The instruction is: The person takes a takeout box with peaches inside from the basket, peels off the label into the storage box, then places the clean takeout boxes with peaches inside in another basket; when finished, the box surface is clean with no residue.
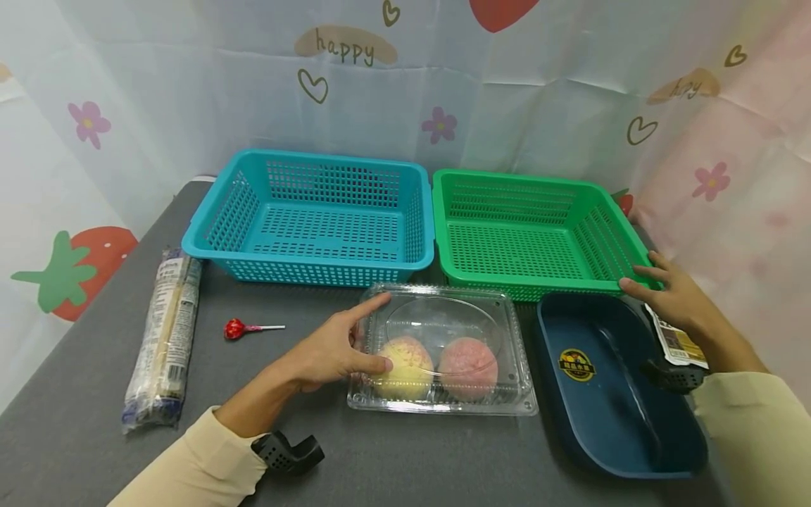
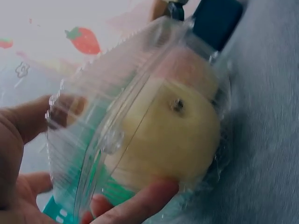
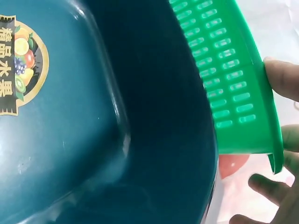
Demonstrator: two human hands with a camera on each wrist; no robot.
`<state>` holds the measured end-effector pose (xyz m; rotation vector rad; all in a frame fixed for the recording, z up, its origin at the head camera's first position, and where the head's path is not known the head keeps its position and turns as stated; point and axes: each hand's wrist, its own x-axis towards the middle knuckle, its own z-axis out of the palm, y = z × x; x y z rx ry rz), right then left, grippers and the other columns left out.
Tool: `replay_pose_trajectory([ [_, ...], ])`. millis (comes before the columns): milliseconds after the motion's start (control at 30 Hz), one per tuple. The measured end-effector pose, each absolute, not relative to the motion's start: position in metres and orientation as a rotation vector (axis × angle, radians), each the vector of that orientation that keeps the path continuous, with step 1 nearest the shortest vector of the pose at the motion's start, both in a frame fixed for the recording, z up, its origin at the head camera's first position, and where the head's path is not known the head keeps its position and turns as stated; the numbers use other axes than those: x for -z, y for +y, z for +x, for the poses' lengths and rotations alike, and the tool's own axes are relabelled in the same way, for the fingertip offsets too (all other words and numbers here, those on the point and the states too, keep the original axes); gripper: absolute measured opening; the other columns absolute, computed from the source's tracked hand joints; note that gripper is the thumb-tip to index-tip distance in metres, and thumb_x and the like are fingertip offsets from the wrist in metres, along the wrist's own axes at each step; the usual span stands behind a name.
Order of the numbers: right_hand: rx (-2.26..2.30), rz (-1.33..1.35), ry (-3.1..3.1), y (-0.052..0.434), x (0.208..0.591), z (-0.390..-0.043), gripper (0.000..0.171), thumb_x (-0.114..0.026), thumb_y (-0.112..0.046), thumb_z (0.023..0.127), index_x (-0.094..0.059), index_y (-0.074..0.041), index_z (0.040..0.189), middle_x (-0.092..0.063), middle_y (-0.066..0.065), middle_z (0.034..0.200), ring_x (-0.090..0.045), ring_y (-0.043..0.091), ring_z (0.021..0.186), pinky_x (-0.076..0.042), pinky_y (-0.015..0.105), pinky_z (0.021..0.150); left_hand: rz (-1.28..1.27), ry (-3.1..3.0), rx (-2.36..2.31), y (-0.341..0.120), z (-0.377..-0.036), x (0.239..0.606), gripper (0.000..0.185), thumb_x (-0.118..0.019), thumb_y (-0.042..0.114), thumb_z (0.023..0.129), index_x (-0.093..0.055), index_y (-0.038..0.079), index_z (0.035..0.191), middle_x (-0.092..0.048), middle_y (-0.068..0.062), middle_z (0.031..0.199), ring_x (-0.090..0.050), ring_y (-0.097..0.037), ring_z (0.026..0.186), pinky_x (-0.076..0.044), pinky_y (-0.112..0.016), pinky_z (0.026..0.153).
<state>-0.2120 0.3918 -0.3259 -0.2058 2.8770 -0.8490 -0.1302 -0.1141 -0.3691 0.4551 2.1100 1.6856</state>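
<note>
A clear plastic clamshell box [image 1: 443,320] lies on the grey table in front of me. It holds a yellow round fruit [image 1: 405,366] and a pink one [image 1: 467,366]. My left hand [image 1: 336,348] pinches the box's left end, index finger on the lid and thumb against its side. The left wrist view shows the box [image 2: 140,116] close up, the yellow fruit [image 2: 173,140] inside and my thumb [image 2: 140,200] under it. My right hand [image 1: 665,296] rests with straight fingers at the near right corner of the green basket [image 1: 519,179]. The basket's corner [image 3: 233,84] also fills the right wrist view.
A blue basket [image 1: 317,156] stands left of the green one, both empty. A dark blue tray [image 1: 633,451] with a fruit sticker sits at the right, a labelled packet [image 1: 678,345] beside it. A red lollipop [image 1: 236,329] and a long wrapped packet [image 1: 165,338] lie at the left.
</note>
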Motion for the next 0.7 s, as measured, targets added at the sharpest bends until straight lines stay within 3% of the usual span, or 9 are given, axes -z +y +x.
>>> replay_pose_trajectory([
  [200,0.839,-0.189,2.865,0.39,0.323,-0.213,0.074,-0.048,-0.04,0.1,-0.025,0.016,0.143,0.005,0.027,0.156,0.003,0.055,0.136,-0.014,0.074,0.098,0.43,2.052,-1.812,-0.113,-0.124,0.355,0.095,-0.078,-0.007,0.073,-0.031,0.014,0.153,-0.037,-0.015,0.084,-0.041,-0.012,0.051,-0.046,-0.028,0.05],
  [433,0.856,-0.197,2.871,0.388,0.321,-0.214,0.073,-0.049,-0.039,0.1,-0.028,0.017,0.142,0.003,0.027,0.156,0.001,0.055,0.136,-0.016,0.073,0.098,0.424,2.022,-1.828,-0.115,-0.114,0.334,0.095,-0.075,-0.008,0.072,-0.033,0.02,0.152,-0.032,-0.022,0.117,-0.042,-0.016,0.055,-0.05,-0.032,0.055],
  [700,0.922,-0.211,2.896,0.387,0.326,-0.214,0.074,-0.053,-0.038,0.099,-0.028,0.017,0.142,0.0,0.027,0.156,0.002,0.052,0.138,-0.016,0.073,0.098,0.454,1.981,-1.878,-0.116,-0.11,0.3,0.093,-0.077,-0.004,0.075,-0.033,0.021,0.152,-0.034,-0.016,0.093,-0.04,-0.019,0.064,-0.05,-0.033,0.057],
])
